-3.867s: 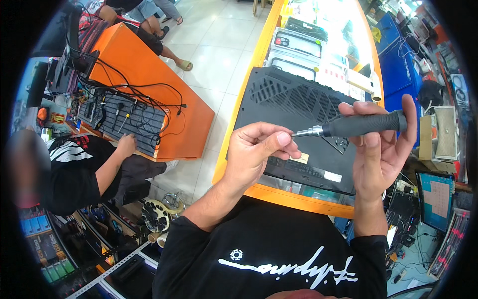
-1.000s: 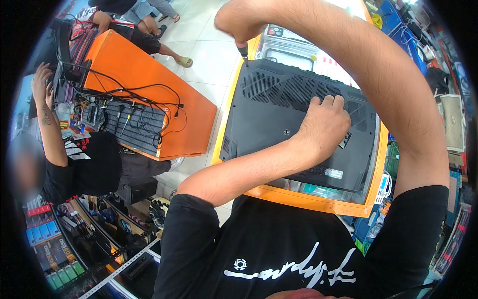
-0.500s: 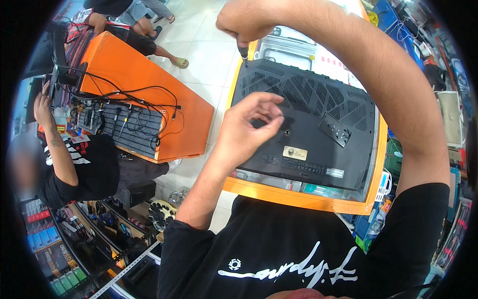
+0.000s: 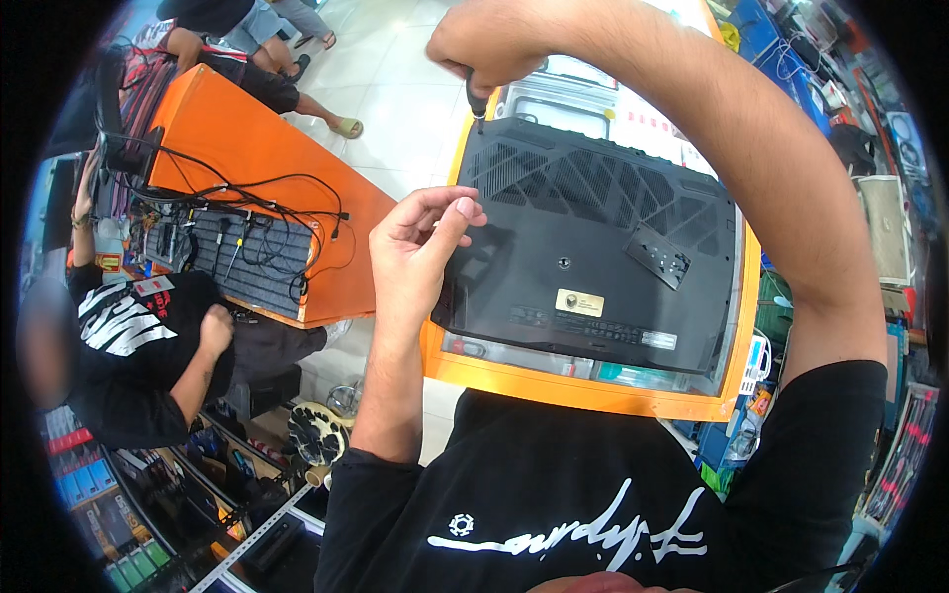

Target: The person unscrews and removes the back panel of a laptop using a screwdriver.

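Bright indoor light; the glass counter (image 4: 583, 393) glares near-white toward its far edge, beyond the dark laptop (image 4: 509, 259). Floor tiles (image 4: 400, 114) off the counter's left edge carry soft highlights. Straight lines bend near the black border.

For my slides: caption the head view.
Right hand holds a screwdriver at one corner of a laptop, left hand hovering nearby.

On the black laptop's underside (image 4: 514, 259), a gold sticker (image 4: 591, 303) bears a dark round emblem and small type; a white label (image 4: 659, 340) sits right of it, with faint printed lines (image 4: 568, 324) between, too small to read. White script (image 4: 643, 529) and a round emblem (image 4: 462, 525) mark the wearer's black shirt (image 4: 554, 465); bold white lettering (image 4: 129, 331) crosses a co-worker's.
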### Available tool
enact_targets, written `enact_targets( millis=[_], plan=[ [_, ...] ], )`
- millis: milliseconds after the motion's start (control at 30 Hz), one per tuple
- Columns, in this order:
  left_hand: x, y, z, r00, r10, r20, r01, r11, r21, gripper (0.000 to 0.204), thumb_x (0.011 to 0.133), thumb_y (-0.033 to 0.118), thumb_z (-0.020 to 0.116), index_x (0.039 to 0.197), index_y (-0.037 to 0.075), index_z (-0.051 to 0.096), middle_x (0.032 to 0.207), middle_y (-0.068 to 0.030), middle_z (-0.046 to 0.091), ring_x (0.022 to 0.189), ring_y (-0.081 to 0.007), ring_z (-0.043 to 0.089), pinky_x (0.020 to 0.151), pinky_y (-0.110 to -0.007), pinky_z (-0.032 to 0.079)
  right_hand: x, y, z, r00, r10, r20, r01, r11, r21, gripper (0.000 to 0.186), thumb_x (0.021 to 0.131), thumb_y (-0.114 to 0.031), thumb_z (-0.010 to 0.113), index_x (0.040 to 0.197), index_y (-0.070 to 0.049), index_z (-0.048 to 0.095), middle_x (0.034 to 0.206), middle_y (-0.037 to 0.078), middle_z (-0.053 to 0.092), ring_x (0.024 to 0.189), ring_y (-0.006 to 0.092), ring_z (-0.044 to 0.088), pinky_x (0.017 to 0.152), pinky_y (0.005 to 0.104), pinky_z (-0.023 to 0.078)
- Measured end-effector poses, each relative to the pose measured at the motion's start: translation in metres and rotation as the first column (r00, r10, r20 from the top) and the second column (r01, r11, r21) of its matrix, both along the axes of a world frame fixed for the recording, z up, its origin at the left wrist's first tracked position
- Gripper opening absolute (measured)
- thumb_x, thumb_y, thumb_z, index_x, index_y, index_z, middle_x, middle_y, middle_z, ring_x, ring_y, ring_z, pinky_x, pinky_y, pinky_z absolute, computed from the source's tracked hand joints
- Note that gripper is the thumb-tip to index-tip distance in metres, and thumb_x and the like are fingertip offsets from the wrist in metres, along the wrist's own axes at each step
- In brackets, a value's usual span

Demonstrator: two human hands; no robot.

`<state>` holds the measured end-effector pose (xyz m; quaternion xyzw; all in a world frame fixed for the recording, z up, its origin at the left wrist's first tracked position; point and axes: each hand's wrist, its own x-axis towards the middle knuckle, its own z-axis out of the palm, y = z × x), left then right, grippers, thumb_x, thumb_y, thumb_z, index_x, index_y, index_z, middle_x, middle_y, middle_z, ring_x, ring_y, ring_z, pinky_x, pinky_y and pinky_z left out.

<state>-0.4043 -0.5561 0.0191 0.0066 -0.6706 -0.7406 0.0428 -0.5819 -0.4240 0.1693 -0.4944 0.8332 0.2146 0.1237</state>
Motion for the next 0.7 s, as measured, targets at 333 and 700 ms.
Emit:
enact_targets(
  millis=[333,700],
  plan=[
    [-0.01,-0.02,-0.012,0.998,0.043,-0.05,-0.04,0.998,0.049,0.015,0.095,0.005,0.073,0.108,-0.002,0.072,0.095,-0.0075,0.075,0.087,-0.0124,0.072,0.075,-0.025,0.055,-0.001,-0.002,-0.005,0.993,-0.093,-0.067,0.087,0.993,-0.083,0.036,0.083,-0.028,0.08,0.099,0.004,0.078,0.096,0.021,0.076,0.091,0.0365,0.073,0.081,0.0458,0.057],
    [-0.031,-0.036,-0.003,0.992,0.127,-0.005,-0.122,0.962,0.244,0.018,0.099,0.015,0.071,0.106,-0.001,0.072,0.096,-0.0117,0.076,0.089,-0.0214,0.076,0.08,-0.028,0.06,0.042,0.079,0.038,0.999,-0.042,0.004,0.03,0.653,-0.757,0.028,0.089,-0.029,0.08,0.099,-0.003,0.076,0.084,0.01,0.074,0.068,0.0197,0.069,0.062,0.0326,0.054]
  ],
)
